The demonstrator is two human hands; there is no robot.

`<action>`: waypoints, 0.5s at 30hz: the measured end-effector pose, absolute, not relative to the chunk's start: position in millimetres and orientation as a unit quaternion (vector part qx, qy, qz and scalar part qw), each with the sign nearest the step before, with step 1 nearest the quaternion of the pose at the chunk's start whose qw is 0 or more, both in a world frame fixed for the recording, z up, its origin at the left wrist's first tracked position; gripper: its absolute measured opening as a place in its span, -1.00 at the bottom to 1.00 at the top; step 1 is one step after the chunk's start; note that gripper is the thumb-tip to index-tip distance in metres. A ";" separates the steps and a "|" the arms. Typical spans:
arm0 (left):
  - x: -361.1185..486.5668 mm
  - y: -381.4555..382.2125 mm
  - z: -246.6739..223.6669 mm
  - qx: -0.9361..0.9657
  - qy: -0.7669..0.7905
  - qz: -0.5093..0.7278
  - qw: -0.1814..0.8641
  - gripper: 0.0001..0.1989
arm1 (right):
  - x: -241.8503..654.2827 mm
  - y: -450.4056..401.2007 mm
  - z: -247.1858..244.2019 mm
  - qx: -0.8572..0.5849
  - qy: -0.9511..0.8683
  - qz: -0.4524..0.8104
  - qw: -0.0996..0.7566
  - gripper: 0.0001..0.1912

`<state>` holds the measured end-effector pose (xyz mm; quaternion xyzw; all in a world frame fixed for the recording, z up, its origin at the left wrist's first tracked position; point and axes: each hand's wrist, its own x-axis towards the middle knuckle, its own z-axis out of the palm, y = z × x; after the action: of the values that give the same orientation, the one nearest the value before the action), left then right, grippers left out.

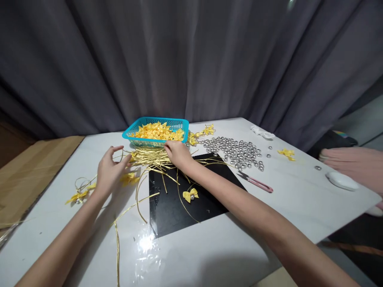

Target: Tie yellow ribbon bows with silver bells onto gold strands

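My left hand (110,170) is at the left end of a heap of gold ties (149,156), thumb and forefinger apart, beside a yellow ribbon bow (133,156). At the right end of that heap, my right hand (177,153) has its fingers closed; what they hold is hidden. Just behind stands a turquoise basket (125,135) with many yellow bows (158,130) in it. Below my right forearm, a bow with a silver bead (190,195) lies on a black sheet (173,219). More bows (80,195) lie left of my left wrist.
Many silver beads (236,150) are spread right of the basket. Pink-handled scissors (255,182) lie in front of them. Farther right are a loose yellow bow (286,154), a crumpled white tissue (262,132) and a white oval object (341,180). Another person's arm (353,167) is at the right edge.
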<state>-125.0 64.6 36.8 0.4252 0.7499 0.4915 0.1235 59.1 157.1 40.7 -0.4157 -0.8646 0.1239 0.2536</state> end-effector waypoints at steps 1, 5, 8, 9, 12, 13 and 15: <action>-115.7 62.2 37.7 0.424 0.745 0.505 0.097 -0.52 | 61.0 150.4 43.7 -0.415 -0.859 0.133 0.270 -0.75; -67.9 51.3 39.4 0.409 0.623 0.588 0.314 -0.57 | 76.1 116.4 49.7 -0.383 -0.844 0.216 0.307 -0.80; -40.4 43.1 39.2 0.390 0.518 0.609 0.457 -0.59 | 94.3 93.1 45.1 -0.304 -0.724 0.525 0.330 -0.77; -35.0 40.7 38.4 0.389 0.510 0.612 0.463 -0.61 | 100.8 87.3 42.6 -0.283 -0.687 0.584 0.327 -0.72; -27.2 35.2 32.5 0.364 0.514 0.604 0.488 -0.66 | 118.1 76.5 36.2 -0.227 -0.627 0.682 0.300 -0.81; -26.4 34.2 29.3 0.356 0.519 0.594 0.500 -0.66 | 122.6 75.0 34.8 -0.214 -0.616 0.700 0.291 -0.83; -26.0 33.0 21.8 0.359 0.527 0.581 0.506 -0.68 | 129.3 74.3 33.2 -0.188 -0.586 0.736 0.283 -0.83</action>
<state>-26.0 33.0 21.8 0.3589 0.5269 0.5812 0.5058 129.3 74.3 33.2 -0.1883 -0.5858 0.7357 0.2830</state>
